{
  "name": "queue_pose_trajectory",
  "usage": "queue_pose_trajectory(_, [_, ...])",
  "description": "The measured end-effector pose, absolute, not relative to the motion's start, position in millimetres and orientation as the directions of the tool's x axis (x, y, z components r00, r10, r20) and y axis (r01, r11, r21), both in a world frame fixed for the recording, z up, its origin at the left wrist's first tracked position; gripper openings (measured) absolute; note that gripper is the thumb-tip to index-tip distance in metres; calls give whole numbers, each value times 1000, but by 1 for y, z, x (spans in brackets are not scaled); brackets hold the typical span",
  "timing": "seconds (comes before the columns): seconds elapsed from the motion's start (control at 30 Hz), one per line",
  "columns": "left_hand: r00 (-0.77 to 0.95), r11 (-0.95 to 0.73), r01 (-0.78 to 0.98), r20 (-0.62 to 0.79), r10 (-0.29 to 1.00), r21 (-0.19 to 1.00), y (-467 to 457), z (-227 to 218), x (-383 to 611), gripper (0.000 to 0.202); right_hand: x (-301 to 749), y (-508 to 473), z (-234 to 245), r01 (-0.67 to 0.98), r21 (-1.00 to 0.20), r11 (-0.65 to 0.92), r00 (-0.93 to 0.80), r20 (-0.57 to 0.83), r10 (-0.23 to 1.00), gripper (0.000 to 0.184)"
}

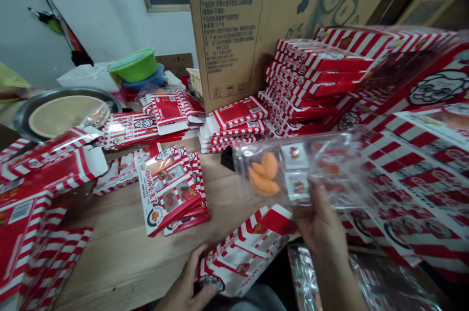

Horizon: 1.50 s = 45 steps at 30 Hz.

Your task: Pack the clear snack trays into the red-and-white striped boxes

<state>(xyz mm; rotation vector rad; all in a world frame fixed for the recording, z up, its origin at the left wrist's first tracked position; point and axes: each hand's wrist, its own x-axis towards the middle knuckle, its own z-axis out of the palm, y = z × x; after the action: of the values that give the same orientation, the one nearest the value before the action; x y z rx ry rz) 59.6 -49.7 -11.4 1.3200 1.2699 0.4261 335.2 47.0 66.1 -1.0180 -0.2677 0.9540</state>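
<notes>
My left hand (192, 279) is closed around the lower end of a red-and-white striped carton (245, 252), tilted up to the right with its flap end raised. In my right hand (324, 225) is a clear plastic tray (293, 169) of candy, pinched along its near edge and held above the carton's open end. Orange pieces lie in the tray's left part, small white packets in the middle; its right part is blurred. On the table to the left, several printed cartons (168, 191) lie in a small pile.
Stacks of striped cartons (315, 71) rise at the right, before a large cardboard box (230, 32). Flat cartons (25, 242) cover the table's left side. Behind them stand a metal basin (22, 120) and a green bowl (137, 66). Wrapped trays (304, 272) lie below the table edge.
</notes>
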Motion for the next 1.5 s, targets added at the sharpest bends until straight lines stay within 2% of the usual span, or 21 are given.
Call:
queue_pose_trajectory(0.07, [342, 229, 468, -413, 844, 854, -34, 11, 67, 72, 324, 48, 61, -630, -769, 111, 493, -286, 821, 41])
queue_pose_trajectory(0.13, [368, 121, 500, -337, 866, 858, -16, 35, 82, 66, 317, 48, 59, -657, -751, 65, 426, -298, 854, 40])
queue_pose_trajectory(0.2, [417, 43, 450, -252, 873, 892, 1, 51, 99, 59, 315, 49, 61, -660, -748, 66, 399, -274, 875, 38])
queue_pose_trajectory(0.33, [386, -84, 325, -51, 921, 942, 20, 52, 123, 35, 331, 57, 73, -638, -754, 156, 465, -216, 858, 37])
queue_pose_trajectory(0.4, [404, -179, 351, 23, 914, 919, 24, 47, 126, 37, 342, 63, 77, -612, -759, 224, 535, -189, 824, 36])
queue_pose_trajectory(0.47, [494, -312, 358, 106, 863, 880, 27, 45, 125, 42, 349, 68, 76, -585, -765, 271, 587, -168, 792, 34])
queue_pose_trajectory(0.57, [590, -446, 334, 186, 786, 830, 32, 50, 128, 37, 346, 73, 69, -584, -773, 249, 580, -183, 794, 35])
queue_pose_trajectory(0.67, [623, -376, 373, 72, 779, 848, 37, 60, 144, 52, 332, 75, 61, -613, -766, 194, 527, -212, 823, 41])
queue_pose_trajectory(0.73, [641, -340, 405, 1, 768, 849, 41, 65, 159, 54, 324, 75, 61, -618, -760, 199, 516, -202, 832, 43])
queue_pose_trajectory(0.87, [661, -330, 281, 68, 747, 901, 51, 62, 178, 46, 322, 77, 73, -591, -773, 233, 513, -137, 847, 41])
queue_pose_trajectory(0.97, [538, -191, 171, 71, 840, 967, 56, 52, 169, 30, 335, 80, 87, -559, -771, 304, 565, -86, 821, 41])
queue_pose_trajectory(1.03, [396, -3, 106, -39, 917, 994, 56, 46, 155, 24, 346, 83, 93, -521, -759, 390, 631, -34, 775, 41])
queue_pose_trajectory(1.1, [258, 171, -15, -162, 952, 985, 51, 44, 141, 24, 354, 84, 94, -508, -761, 404, 634, -13, 773, 40])
queue_pose_trajectory(1.17, [141, 242, -151, -221, 965, 958, 43, 46, 133, 24, 357, 84, 91, -535, -784, 315, 557, -47, 829, 41])
queue_pose_trajectory(1.23, [74, 241, -232, -230, 970, 942, 35, 49, 130, 22, 355, 82, 85, -562, -807, 180, 444, -111, 889, 41])
queue_pose_trajectory(1.5, [-61, 163, -388, -202, 978, 907, 23, 46, 132, 23, 373, 74, 85, -482, -854, -198, 99, -277, 956, 35])
